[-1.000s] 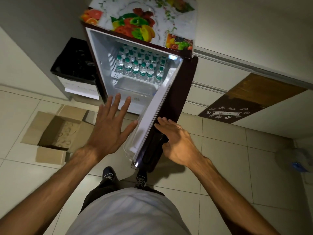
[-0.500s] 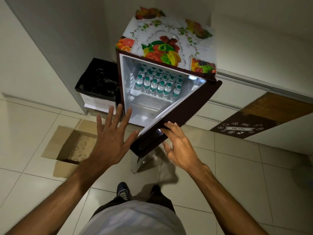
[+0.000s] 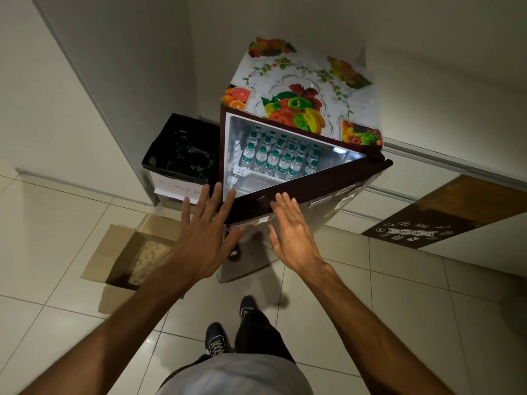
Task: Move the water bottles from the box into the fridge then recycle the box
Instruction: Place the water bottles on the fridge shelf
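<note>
**Maroon fridge door ajar, two flat hands before it**

A pale grey shirt fills the bottom edge. Beyond it are dark trousers and two navy shoes on the cream tiled floor. Both bare arms reach forward.

The left hand is released, its fingers straight and spread, palm turned toward the fridge. Its fingertips overlap the free edge of the door and the fridge's front frame, though contact cannot be told. The right hand is likewise released, fingers straight and close together. Its fingertips lie at the door's outer face near the upper edge, and it grasps nothing.

Left of the arms, the cardboard box sits on the floor with its flaps spread wide and its patterned bottom showing. The left forearm hides part of it.

The door stands at a narrow angle to the fridge, leaving a wedge-shaped gap. Through the gap the lit inside shows the water bottles, upright in close rows on a shelf, green caps up.

Just beside the fridge on the left stands the recycle bin, lined in black plastic, with a paper label on its white front. A fruit-printed cover lies over the fridge's top. Farther right, a brown panel on the wall reads "METAL".
</note>
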